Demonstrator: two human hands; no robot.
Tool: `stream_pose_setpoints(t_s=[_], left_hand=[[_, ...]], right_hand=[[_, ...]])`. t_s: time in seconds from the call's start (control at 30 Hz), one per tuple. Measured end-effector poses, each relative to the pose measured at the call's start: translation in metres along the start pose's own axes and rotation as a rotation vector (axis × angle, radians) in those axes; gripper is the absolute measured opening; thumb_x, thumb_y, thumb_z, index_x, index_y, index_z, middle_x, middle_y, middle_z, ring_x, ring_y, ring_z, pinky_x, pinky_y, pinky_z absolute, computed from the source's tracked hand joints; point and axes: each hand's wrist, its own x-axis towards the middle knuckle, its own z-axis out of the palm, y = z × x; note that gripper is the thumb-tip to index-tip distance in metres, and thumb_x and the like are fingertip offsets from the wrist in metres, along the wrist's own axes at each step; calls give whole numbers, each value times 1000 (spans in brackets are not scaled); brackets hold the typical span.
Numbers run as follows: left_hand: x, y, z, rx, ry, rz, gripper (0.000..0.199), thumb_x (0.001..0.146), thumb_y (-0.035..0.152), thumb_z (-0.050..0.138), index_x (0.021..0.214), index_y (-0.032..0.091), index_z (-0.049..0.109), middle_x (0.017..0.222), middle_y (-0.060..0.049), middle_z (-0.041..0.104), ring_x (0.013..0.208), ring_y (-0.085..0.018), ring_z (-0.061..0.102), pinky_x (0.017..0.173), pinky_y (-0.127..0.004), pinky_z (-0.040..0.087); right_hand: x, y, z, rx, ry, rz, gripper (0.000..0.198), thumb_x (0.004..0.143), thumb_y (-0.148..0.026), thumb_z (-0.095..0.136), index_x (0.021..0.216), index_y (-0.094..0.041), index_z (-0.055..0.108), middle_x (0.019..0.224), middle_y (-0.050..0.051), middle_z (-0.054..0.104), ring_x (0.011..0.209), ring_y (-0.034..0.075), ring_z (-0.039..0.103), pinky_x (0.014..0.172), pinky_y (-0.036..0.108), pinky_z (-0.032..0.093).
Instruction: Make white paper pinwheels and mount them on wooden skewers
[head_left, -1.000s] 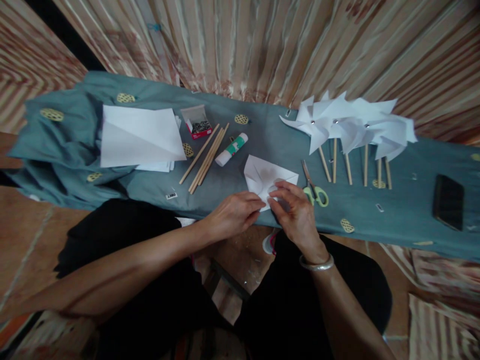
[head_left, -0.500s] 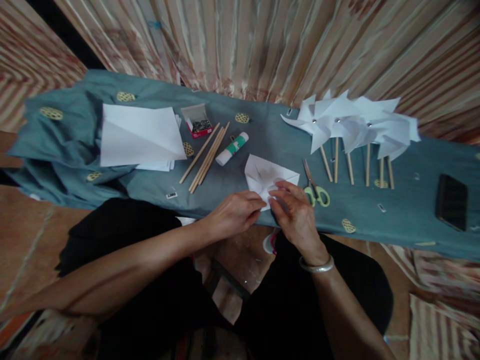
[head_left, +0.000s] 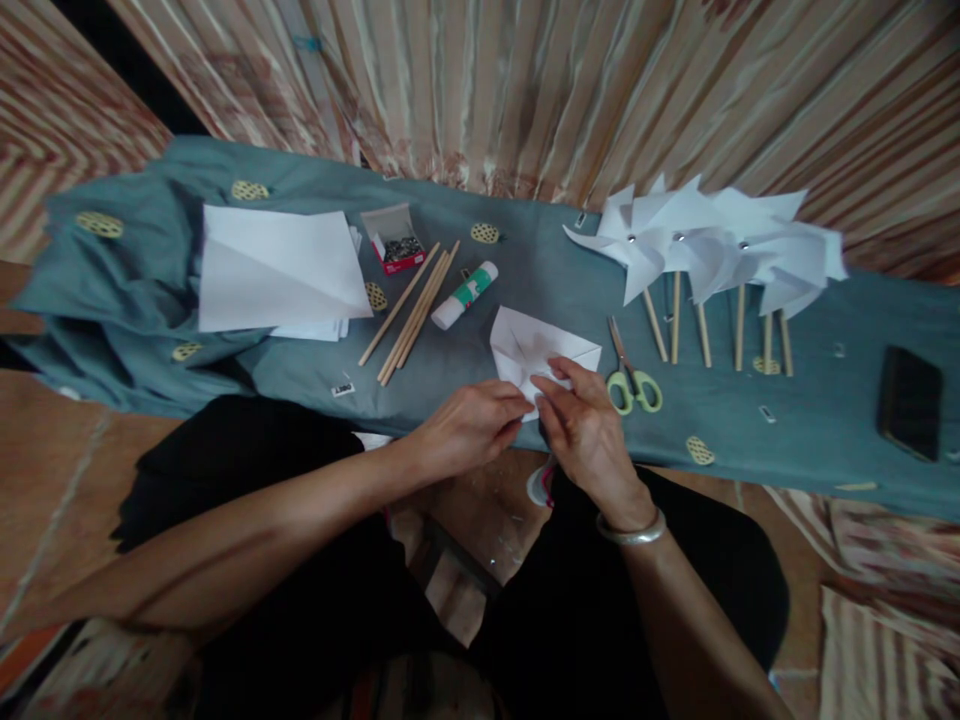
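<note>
A folded white sheet of paper (head_left: 541, 338) lies near the front edge of the cloth-covered table, with crease lines across it. My left hand (head_left: 480, 422) pinches the paper's lower left edge between thumb and fingers. From the other side my right hand (head_left: 589, 425) presses thumb and fingers onto the lower part of the paper, close to the left fingertips. The fingers partly cover the paper's near corner. Just right of the paper are scissors (head_left: 634, 385) with light green handles. A green and white glue stick (head_left: 466, 296) lies beyond it to the left.
Several wooden sticks (head_left: 415, 318) lie left of the glue stick. Behind them stands an open red box of small metal pins (head_left: 400, 248). A stack of white paper (head_left: 281, 268) is at left. Several white paper pinwheels (head_left: 709, 240) lie at right, with a phone (head_left: 910, 403) farther right.
My right fingers have shifted slightly left over the paper. My left hand keeps its pinch, and the paper has hardly moved. The view has shifted a little.
</note>
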Motion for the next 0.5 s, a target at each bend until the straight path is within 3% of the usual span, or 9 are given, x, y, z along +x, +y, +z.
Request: stream_pose_setpoints(t_s=[0.17, 0.5], left_hand=[[0, 0, 0, -15, 8, 6, 19, 88, 11, 55, 103, 12, 68, 101, -9, 71, 96, -20, 67, 86, -30, 54], [1, 0, -2, -34, -3, 4, 19, 88, 12, 54, 101, 14, 69, 100, -9, 71, 95, -19, 67, 85, -30, 54]], right_hand=[[-1, -2, -1, 22, 14, 21, 32, 98, -28, 42, 118, -22, 67, 133, 12, 58, 121, 29, 55, 105, 51, 45], [-3, -1, 1, -37, 54, -24, 30, 98, -24, 45, 116, -17, 67, 131, 15, 59, 116, 27, 57, 102, 49, 48]])
